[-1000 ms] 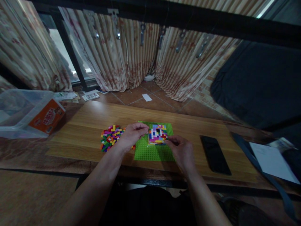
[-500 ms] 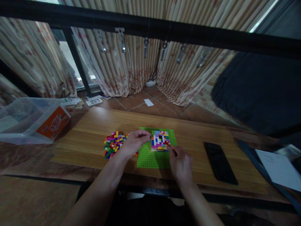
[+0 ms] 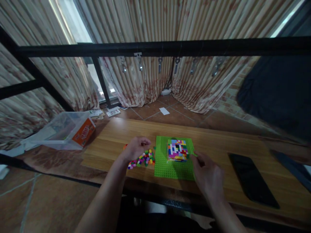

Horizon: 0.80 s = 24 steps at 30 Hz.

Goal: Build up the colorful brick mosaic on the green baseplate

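Observation:
A square, multicoloured structure of toy bricks (image 3: 177, 150) stands on a green studded baseplate (image 3: 167, 172), with a dark opening in its top. My left hand (image 3: 137, 149) hovers over a pile of loose toy bricks (image 3: 145, 158) left of the baseplate, hiding part of it. Its thumb and fingertips are drawn together; whether a brick is between them is hidden. At the baseplate's right edge is my right hand (image 3: 209, 171), apart from the structure. Thumb and forefinger are pinched there beside a bit of green, too small to tell as brick or plate edge.
All this is on a wooden tabletop (image 3: 111, 139). A black phone (image 3: 252, 179) lies to the right. Beyond the table's left end stands a clear plastic bin (image 3: 65, 129) with an orange label. A dark metal rail (image 3: 155, 48) with hanging metal pieces crosses in front of curtains.
My left hand has drawn back from the brick structure to over the loose bricks. My right hand has moved off the structure's near right corner to the baseplate's right edge. The view has shifted.

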Available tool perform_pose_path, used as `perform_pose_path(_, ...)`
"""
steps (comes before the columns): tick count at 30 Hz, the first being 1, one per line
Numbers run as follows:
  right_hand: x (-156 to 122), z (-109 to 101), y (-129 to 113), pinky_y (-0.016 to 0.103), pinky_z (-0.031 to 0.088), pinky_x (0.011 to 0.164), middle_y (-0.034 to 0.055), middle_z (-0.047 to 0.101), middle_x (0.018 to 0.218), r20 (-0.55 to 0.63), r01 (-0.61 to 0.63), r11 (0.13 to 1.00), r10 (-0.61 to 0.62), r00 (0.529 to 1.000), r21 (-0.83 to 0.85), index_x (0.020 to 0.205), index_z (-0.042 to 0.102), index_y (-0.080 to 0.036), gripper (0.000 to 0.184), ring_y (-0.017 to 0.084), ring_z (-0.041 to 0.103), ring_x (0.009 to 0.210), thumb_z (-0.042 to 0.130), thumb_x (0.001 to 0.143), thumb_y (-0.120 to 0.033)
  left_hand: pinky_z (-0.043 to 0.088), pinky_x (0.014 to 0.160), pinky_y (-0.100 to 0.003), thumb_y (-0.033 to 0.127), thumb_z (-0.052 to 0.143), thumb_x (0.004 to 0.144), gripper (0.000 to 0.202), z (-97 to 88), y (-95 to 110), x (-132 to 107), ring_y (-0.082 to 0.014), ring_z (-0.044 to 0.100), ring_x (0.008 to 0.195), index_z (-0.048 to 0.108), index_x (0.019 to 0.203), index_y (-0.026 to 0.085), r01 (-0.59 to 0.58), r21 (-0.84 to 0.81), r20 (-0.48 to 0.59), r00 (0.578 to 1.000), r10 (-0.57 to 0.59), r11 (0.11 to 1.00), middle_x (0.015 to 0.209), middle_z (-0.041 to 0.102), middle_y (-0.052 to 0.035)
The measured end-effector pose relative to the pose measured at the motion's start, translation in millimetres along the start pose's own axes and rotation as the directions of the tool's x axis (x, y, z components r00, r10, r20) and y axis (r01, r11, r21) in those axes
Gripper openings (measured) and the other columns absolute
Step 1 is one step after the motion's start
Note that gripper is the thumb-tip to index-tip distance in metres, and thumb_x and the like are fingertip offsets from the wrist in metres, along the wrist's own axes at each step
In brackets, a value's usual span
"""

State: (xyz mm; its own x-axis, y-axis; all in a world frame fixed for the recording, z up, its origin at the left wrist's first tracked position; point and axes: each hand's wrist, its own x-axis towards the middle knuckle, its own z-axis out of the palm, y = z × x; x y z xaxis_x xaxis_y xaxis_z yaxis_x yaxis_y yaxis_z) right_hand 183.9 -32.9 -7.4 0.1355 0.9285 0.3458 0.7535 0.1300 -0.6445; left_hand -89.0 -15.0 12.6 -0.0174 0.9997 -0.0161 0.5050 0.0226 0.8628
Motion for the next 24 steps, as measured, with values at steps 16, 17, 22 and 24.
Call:
perform_pose_path(16, 0.2, 4.3, -20.7, 0.034, 0.053, 0.071, 0.006, 0.077, 0.086, 0.088, -0.049, 0.965, 0.027, 0.996, 0.256, 0.089, 0.076, -0.021, 0.033, 0.024, 0.072, 0.076, 0.06, 0.083, -0.049, 0.048, 0.086, -0.027, 0.011, 0.051, 0.077, 0.03, 9.6, -1.4, 0.2, -0.0183, 0.064, 0.093, 0.076, 0.09, 0.022, -0.186, 0.639, 0.196, 0.978, 0.076, 0.746, 0.095, 0.073, -0.0045)
perform_pose_path(17, 0.0, 4.5, -21.6, 0.034, 0.054, 0.071, 0.0059, 0.077, 0.086, 0.089, -0.042, 0.962, 0.018, 0.996, 0.271, 0.088, 0.076, -0.021, 0.032, 0.023, 0.071, 0.075, 0.06, 0.083, -0.049, 0.048, 0.086, -0.027, 0.011, 0.051, 0.077, 0.029, 10.3, -0.6, 0.1, -0.0182, 0.064, 0.091, 0.075, 0.087, 0.022, -0.179, 0.644, 0.195, 0.978, 0.067, 0.743, 0.093, 0.072, -0.0044)
perform_pose_path(22, -0.2, 4.0, -23.5, 0.033, 0.054, 0.071, 0.0052, 0.077, 0.084, 0.086, -0.022, 0.949, -0.006, 0.996, 0.316, 0.088, 0.076, -0.021, 0.03, 0.022, 0.07, 0.073, 0.061, 0.083, -0.047, 0.047, 0.078, -0.027, 0.01, 0.054, 0.073, 0.019, 11.1, -2.0, -0.6, -0.0189, 0.063, 0.084, 0.07, 0.077, 0.02, -0.132, 0.641, 0.141, 0.989, 0.053, 0.756, 0.086, 0.07, -0.0049)
perform_pose_path(24, 1.3, 2.6, -22.6, 0.032, 0.053, 0.069, 0.0056, 0.077, 0.084, 0.076, -0.022, 0.945, -0.004, 0.997, 0.327, 0.088, 0.076, -0.021, 0.03, 0.021, 0.07, 0.072, 0.06, 0.084, -0.046, 0.046, 0.073, -0.027, 0.01, 0.056, 0.072, 0.015, 10.1, -3.6, -1.0, -0.0188, 0.062, 0.081, 0.067, 0.077, 0.02, -0.126, 0.616, 0.118, 0.991, 0.067, 0.778, 0.083, 0.069, -0.0044)
